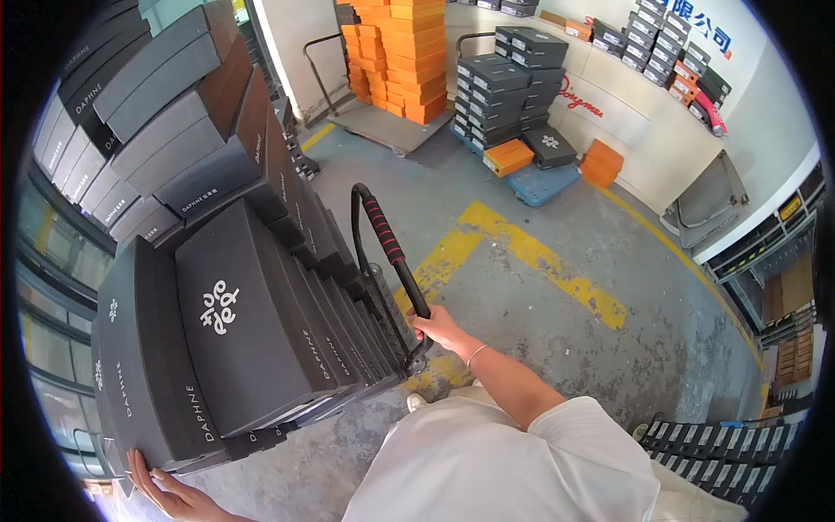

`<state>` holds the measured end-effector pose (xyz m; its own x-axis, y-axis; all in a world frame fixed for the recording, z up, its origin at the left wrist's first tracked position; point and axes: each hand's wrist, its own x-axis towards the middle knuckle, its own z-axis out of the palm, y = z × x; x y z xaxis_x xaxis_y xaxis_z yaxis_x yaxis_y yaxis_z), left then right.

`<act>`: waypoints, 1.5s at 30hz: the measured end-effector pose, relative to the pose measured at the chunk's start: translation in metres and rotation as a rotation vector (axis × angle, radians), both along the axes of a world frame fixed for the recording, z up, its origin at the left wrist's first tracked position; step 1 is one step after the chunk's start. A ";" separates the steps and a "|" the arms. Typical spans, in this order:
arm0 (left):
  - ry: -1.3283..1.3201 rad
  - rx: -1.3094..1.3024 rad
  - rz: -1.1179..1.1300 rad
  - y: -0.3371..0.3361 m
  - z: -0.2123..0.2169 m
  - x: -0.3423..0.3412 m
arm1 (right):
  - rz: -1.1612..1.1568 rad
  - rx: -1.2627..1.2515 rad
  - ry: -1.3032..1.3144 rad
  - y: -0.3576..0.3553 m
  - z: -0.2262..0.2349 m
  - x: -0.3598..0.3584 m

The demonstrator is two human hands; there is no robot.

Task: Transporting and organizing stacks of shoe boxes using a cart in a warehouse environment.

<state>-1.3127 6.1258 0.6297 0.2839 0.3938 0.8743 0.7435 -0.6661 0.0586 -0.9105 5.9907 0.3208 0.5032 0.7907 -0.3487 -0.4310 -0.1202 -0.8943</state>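
My right hand [442, 329] is wrapped round the black push handle [383, 228] of a cart, below its red-striped grip. Beside that handle rises a tall stack of dark grey shoe boxes, and a large box [248, 322] with a white emblem lies on top of its near part. My left hand [170, 496] rests its outstretched fingers against the near end of a dark box [143, 348] at the stack's left. The cart's deck is mostly hidden under the boxes.
Orange boxes [422, 61] stand on a flat trolley [387, 126] ahead. Dark boxes [496, 87] and a blue trolley [541, 183] stand by a white counter [639, 100]. Yellow floor lines [557, 265] cross the middle. More boxes [718, 452] sit at lower right.
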 end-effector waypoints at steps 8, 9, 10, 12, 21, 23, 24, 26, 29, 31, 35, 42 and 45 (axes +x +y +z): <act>0.092 0.007 -0.103 0.012 -0.003 -0.023 | -0.119 -0.039 -0.107 -0.006 0.005 -0.002; 0.087 -0.011 -0.129 0.009 -0.001 -0.021 | -0.114 -0.030 -0.127 -0.007 0.010 -0.002; 0.097 -0.009 -0.136 0.007 0.000 -0.018 | -0.127 -0.047 -0.137 -0.009 0.011 -0.003; 0.115 0.007 -0.134 0.000 0.007 -0.014 | -0.139 -0.067 -0.157 -0.009 0.012 0.001; 0.107 0.013 -0.191 -0.035 0.017 0.032 | -0.187 -0.055 -0.214 -0.058 0.005 0.066; 0.091 0.047 -0.140 -0.050 0.028 0.040 | -0.204 -0.066 -0.255 -0.074 0.006 0.083; 0.089 0.027 -0.123 -0.057 0.034 0.042 | -0.200 -0.068 -0.252 -0.081 0.009 0.093; 0.083 -0.019 -0.142 -0.062 0.039 0.062 | -0.262 -0.085 -0.259 -0.109 0.025 0.107; 0.099 -0.105 -0.141 -0.085 0.043 0.074 | -0.289 -0.107 -0.203 -0.145 0.018 0.136; 0.110 -0.145 -0.162 -0.100 0.041 0.081 | -0.249 -0.066 -0.263 -0.162 0.007 0.161; -0.019 -0.076 -0.219 -0.111 0.026 0.068 | -0.198 -0.194 -0.406 -0.196 0.008 0.172; -0.284 -0.135 -0.043 -0.072 0.020 0.008 | -0.402 -0.249 -0.710 -0.237 -0.023 0.198; -0.403 -0.215 -0.025 -0.043 0.014 -0.026 | -0.448 -0.308 -0.700 -0.243 -0.003 0.186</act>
<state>-1.3386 6.0828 0.6433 -0.0502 0.5760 0.8159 0.6170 -0.6245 0.4788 -0.7249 5.7478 0.3179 0.9209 0.3897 -0.0095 0.1385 -0.3499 -0.9265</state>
